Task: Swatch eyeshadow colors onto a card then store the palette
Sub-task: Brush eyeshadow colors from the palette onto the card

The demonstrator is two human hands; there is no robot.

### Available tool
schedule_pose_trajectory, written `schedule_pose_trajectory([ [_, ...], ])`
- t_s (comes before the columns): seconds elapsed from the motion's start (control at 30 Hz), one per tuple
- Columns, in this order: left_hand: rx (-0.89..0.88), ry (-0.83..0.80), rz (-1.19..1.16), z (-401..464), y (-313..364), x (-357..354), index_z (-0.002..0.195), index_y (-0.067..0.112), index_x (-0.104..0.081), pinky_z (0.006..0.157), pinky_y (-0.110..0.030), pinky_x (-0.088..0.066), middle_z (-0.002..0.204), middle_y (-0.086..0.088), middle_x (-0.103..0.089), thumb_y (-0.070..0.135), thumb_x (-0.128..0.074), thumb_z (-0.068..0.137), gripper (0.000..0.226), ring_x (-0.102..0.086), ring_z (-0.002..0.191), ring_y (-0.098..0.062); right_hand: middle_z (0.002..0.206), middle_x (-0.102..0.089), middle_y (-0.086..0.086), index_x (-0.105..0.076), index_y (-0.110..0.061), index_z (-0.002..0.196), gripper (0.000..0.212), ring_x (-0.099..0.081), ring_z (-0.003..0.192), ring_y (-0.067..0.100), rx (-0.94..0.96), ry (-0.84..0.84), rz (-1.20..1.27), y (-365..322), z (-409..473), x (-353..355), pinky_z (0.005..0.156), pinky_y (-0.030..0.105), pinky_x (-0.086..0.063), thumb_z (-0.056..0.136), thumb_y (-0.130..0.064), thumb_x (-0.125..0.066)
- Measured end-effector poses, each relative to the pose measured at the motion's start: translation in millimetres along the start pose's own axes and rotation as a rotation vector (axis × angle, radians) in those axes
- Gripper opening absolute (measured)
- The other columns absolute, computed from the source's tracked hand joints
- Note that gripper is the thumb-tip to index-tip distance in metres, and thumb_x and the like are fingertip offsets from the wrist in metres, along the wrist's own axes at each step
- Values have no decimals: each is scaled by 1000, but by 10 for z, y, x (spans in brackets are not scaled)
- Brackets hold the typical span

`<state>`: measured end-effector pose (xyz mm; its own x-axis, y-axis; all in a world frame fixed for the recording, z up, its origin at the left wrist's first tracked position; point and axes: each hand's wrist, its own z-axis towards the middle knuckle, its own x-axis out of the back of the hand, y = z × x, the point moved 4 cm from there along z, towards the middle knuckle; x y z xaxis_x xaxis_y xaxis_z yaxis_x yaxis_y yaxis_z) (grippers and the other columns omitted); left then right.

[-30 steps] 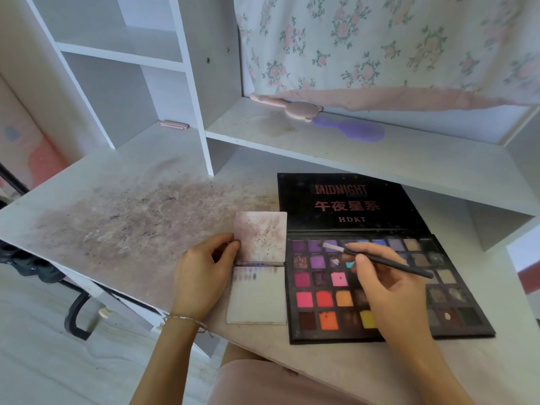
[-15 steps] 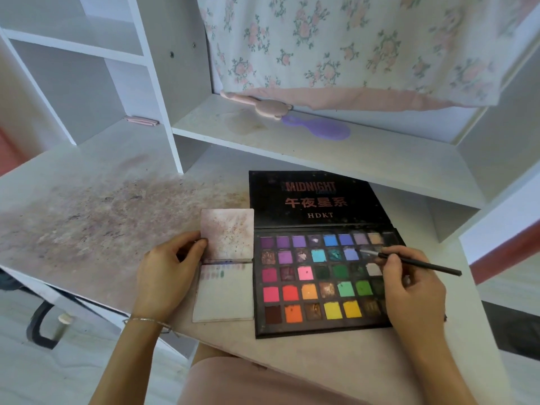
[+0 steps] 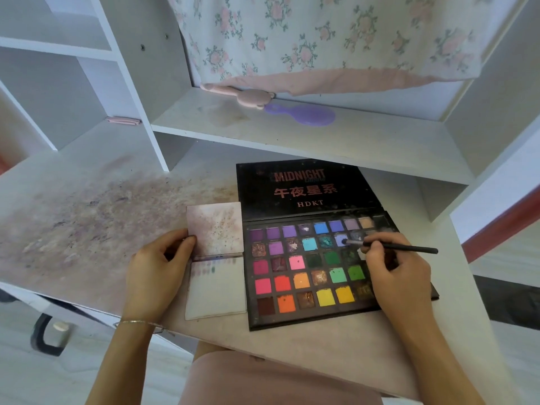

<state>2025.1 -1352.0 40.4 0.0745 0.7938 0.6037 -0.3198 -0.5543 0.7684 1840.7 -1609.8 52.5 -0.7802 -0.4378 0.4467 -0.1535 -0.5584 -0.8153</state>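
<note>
An open black eyeshadow palette (image 3: 309, 270) with many coloured pans lies on the desk, its lid (image 3: 304, 188) flat behind it. My right hand (image 3: 391, 273) pinches a thin black brush (image 3: 409, 248) whose tip touches a periwinkle-blue pan in the second row. To the left lies a white swatch card (image 3: 217, 290) with a row of small colour marks along its top, hinged to a stained upper leaf (image 3: 216, 228). My left hand (image 3: 159, 270) holds the card's left edge at the fold, thumb on the upper leaf.
The desk (image 3: 87, 217) is stained with powder on its left half. A shelf (image 3: 292, 135) behind the palette carries a pink hand mirror (image 3: 248, 97) and a purple brush (image 3: 306, 115). A floral cloth (image 3: 321, 39) hangs above. A small pink item (image 3: 124, 121) lies in the left cubby.
My right hand moved the brush from the top-left purple pans rightward, then back a little onto the periwinkle-blue pan. The camera swung, so everything shifted in view. My left hand stayed on the card.
</note>
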Motion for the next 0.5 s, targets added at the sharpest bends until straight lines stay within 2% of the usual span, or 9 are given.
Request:
schedule_pose_trajectory([
  [0.2, -15, 1, 7, -1, 3, 6, 101, 14, -70, 72, -26, -42, 88, 9, -64, 14, -59, 87, 17, -59, 79, -14, 75, -58, -16, -53, -30, 80, 28, -55, 78, -14, -7, -12, -19, 6, 7, -10, 60, 2, -43, 87, -3, -49],
  [0.33, -23, 2, 8, 0, 8, 9, 100, 14, -70, 70, -25, -41, 87, 8, -64, 14, -59, 87, 17, -59, 78, -13, 74, -59, -14, -51, -37, 78, 25, -57, 75, -12, 5, 22, 66, -64, -11, 16, 58, 4, -45, 85, -14, -48],
  [0.4, -23, 2, 13, 3, 9, 7, 100, 14, -70, 71, -25, -41, 87, 7, -65, 14, -59, 87, 17, -59, 78, -13, 79, -59, -14, -51, -39, 79, 22, -58, 81, -9, 30, -5, 118, -139, -33, -13, 59, 5, -47, 81, -17, -45],
  [0.5, -20, 5, 13, 9, 10, 2, 100, 13, -70, 73, -25, -42, 87, 7, -65, 14, -59, 87, 17, -59, 78, -14, 81, -59, -14, -51, -38, 81, 25, -58, 85, -6, 114, -108, 132, -291, -95, -135, 63, 5, -47, 80, -13, -46],
])
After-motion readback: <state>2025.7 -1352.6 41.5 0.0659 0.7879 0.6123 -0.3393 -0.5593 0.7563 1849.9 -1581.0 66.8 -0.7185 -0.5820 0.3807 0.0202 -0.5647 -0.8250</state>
